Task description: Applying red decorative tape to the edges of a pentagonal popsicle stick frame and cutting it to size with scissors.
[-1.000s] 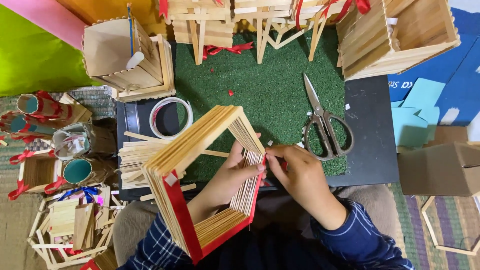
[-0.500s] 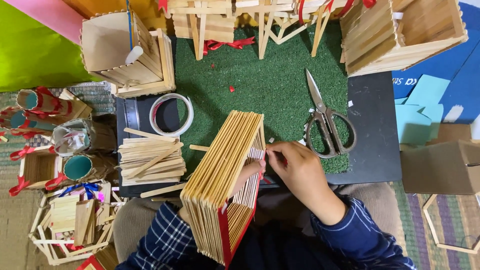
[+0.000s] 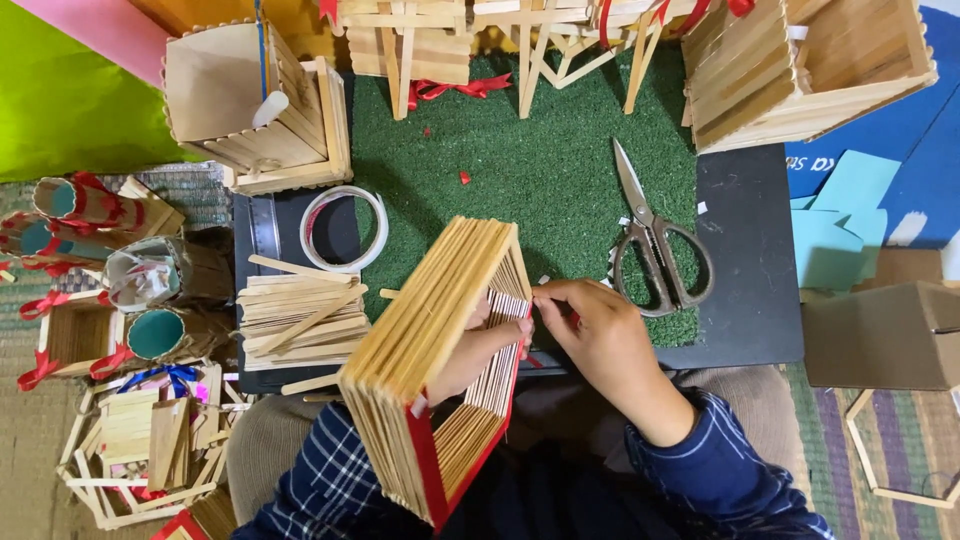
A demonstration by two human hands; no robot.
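Right over the lap, the craft-stick box [image 3: 440, 370] sits tilted on its side, its open mouth facing right and a red ribbon strip running along its near edge. The left hand [image 3: 478, 352] is pushed inside the box, bracing a wall from within; its fingers are mostly hidden by the sticks, so I can't tell if they're curled or flat. The right hand [image 3: 592, 338] is just beside the box's far corner, fingers pinched together on the rim where the red trim ends, wrist bent in from the right, blue sleeve trailing back toward the body.

What I'd worry about: the box isn't resting on the tabletop [image 3: 745, 275], it's only carried by that inner hand. Too hard a pinch on the corner could pop a stick off the wall, or the ribbon could go on crooked or wrinkle if the box twists. If the inner hand slips, the whole thing tips into the lap.

A bit further out, the loose stick pile [image 3: 300, 320] lies just left of the box, an easy thing to knock with an elbow. Beyond that sit the tape roll [image 3: 344, 228] and, off right, the scissors [image 3: 655, 245] on the green turf mat [image 3: 540, 170], well apart from both hands.
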